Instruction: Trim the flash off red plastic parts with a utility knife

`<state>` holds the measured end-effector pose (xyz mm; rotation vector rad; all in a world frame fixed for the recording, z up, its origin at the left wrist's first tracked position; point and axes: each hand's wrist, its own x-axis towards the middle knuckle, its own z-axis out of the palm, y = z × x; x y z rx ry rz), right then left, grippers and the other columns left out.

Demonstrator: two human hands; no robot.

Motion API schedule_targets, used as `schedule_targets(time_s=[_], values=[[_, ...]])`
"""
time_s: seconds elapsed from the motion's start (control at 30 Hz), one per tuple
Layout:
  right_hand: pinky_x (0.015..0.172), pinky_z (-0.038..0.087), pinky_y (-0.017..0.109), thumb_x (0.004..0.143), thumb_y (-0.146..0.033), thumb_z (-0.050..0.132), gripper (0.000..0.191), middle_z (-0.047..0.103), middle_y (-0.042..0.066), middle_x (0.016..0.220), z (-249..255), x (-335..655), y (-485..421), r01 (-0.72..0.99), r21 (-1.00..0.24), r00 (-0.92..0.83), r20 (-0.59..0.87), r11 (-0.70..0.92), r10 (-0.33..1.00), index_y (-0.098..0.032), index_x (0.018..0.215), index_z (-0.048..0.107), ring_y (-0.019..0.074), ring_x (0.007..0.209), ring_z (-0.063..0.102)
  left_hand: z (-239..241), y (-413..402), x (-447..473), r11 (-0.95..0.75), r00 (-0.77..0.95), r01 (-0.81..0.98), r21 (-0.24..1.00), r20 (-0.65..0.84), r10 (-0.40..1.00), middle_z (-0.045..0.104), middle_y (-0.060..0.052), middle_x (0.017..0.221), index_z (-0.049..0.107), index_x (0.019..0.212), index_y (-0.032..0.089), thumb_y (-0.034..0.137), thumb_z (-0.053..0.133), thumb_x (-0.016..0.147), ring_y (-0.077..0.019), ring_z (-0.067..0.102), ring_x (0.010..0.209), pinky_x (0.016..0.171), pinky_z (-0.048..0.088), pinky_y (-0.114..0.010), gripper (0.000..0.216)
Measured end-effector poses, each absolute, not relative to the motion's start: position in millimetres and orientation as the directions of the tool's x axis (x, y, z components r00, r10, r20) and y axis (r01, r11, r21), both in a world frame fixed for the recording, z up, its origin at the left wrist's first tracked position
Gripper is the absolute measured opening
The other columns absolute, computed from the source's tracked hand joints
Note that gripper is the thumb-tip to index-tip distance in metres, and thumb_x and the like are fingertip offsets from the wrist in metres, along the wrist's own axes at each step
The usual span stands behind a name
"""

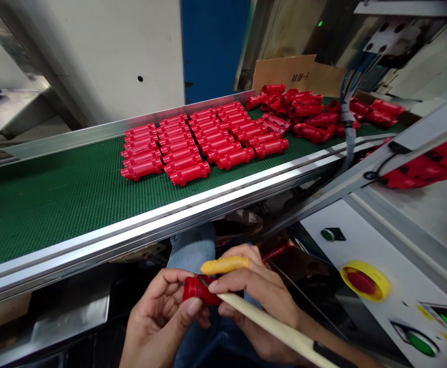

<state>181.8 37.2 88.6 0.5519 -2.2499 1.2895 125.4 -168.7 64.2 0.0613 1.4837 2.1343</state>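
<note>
Hands were working low, right under the near rail point(139, 240) of a green conveyor belt point(54, 214), just above a pair of jeans point(190, 250). The left hand point(158, 319) had its fingers curled round a red plastic part point(199, 289), thumb on the near side, and the right hand point(256, 291) came in from the other side with its fingertips up against the same part, so both were basically closed on it with almost no gap between them. That part sat right between the two, long axis running more or less side to side and a bit closer to the left hand, though fingers hid a good chunk so I couldn't tell its full shape. One right-hand finger wore a yellow finger cot point(223, 265) that stuck out over the part, and a pale rod point(273, 327) with a black band point(326, 355) ran from under that hand toward the lower right. Nothing stood between the hands and the part. Up on the belt, past the rail, neat rows of matching red parts point(181, 148) lay toward the far side, with a loose heap point(296, 107) further along by a cardboard sheet point(284, 74). Off to the right was a panel point(361, 240) with a red emergency stop button point(361, 282) in a yellow ring and a green push button point(420, 343).
</note>
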Motion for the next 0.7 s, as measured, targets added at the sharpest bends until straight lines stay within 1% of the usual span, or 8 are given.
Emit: schedule_targets(time_s=[0.17,0.3,0.37,0.43,0.47,0.57,0.63,0.7], values=[[0.106,0.04,0.042,0.12,-0.026,0.047,0.019,0.082,0.005,0.122,79,182,32,-0.601,-0.537,-0.758,0.617,0.592,-0.211,-0.023,0.127,0.064,0.021,0.12,0.068,79,-158,132,-0.268,-0.877,-0.427,0.863,-0.323,0.357,0.079,-0.003,0.069,0.079,0.09,0.019,0.047,0.1,0.076,-0.0157,0.072,0.061,0.062,0.061,-0.023,0.038],[0.112,0.034,0.042,0.12,-0.025,0.048,0.02,0.08,0.004,0.126,71,185,27,-0.583,-0.533,-0.752,0.64,0.613,-0.158,-0.023,0.126,0.067,0.0193,0.12,0.066,81,-156,133,-0.297,-0.883,-0.429,0.853,-0.327,0.336,0.079,-0.003,0.066,0.078,0.086,0.019,0.045,0.101,0.074,-0.0173,0.074,0.058,0.059,0.062,-0.024,0.037],[0.11,0.041,0.041,0.116,-0.027,0.057,0.016,0.079,0.005,0.128,70,187,27,-0.54,-0.712,-0.802,0.596,0.448,-0.019,-0.025,0.127,0.069,0.0206,0.12,0.067,80,-157,132,-0.311,-0.891,-0.415,0.855,-0.314,0.327,0.08,-0.003,0.066,0.078,0.089,0.02,0.045,0.101,0.074,-0.0191,0.075,0.058,0.059,0.063,-0.025,0.037],[0.103,0.05,0.036,0.112,-0.035,0.066,0.014,0.08,0.004,0.125,71,188,29,-0.397,-0.913,-0.899,0.408,0.097,0.158,-0.028,0.123,0.073,0.0202,0.117,0.071,81,-157,131,-0.342,-0.902,-0.402,0.85,-0.302,0.309,0.08,-0.004,0.064,0.08,0.09,0.02,0.045,0.102,0.073,-0.0184,0.075,0.057,0.06,0.063,-0.024,0.038],[0.1,0.053,0.033,0.11,-0.039,0.071,0.013,0.081,0.004,0.123,73,188,31,-0.295,-0.948,-0.942,0.266,-0.124,0.206,-0.029,0.119,0.074,0.0191,0.115,0.073,83,-156,131,-0.365,-0.906,-0.401,0.841,-0.304,0.294,0.079,-0.003,0.064,0.08,0.09,0.02,0.045,0.103,0.072,-0.0173,0.074,0.056,0.06,0.062,-0.023,0.038],[0.097,0.056,0.027,0.103,-0.044,0.081,0.018,0.085,0.004,0.112,79,187,37,-0.057,-0.779,-0.993,-0.019,-0.625,0.114,-0.027,0.107,0.074,0.0157,0.106,0.079,88,-153,131,-0.428,-0.899,-0.428,0.796,-0.326,0.292,0.08,-0.002,0.068,0.083,0.089,0.019,0.044,0.106,0.065,-0.0156,0.072,0.056,0.057,0.061,-0.022,0.041],[0.098,0.056,0.027,0.099,-0.044,0.085,0.024,0.086,0.005,0.107,79,185,40,0.039,-0.657,-0.996,-0.082,-0.753,0.021,-0.025,0.102,0.072,0.0152,0.102,0.08,91,-151,131,-0.448,-0.881,-0.463,0.764,-0.343,0.325,0.083,-0.004,0.075,0.084,0.09,0.019,0.044,0.106,0.064,-0.0157,0.073,0.056,0.056,0.062,-0.023,0.043],[0.101,0.057,0.029,0.096,-0.046,0.088,0.028,0.087,0.006,0.105,76,183,42,0.075,-0.613,-0.995,-0.1,-0.787,-0.017,-0.024,0.1,0.07,0.0162,0.101,0.081,91,-150,130,-0.457,-0.866,-0.487,0.745,-0.341,0.367,0.086,-0.007,0.082,0.084,0.092,0.018,0.046,0.105,0.065,-0.0161,0.073,0.057,0.055,0.062,-0.023,0.044]])
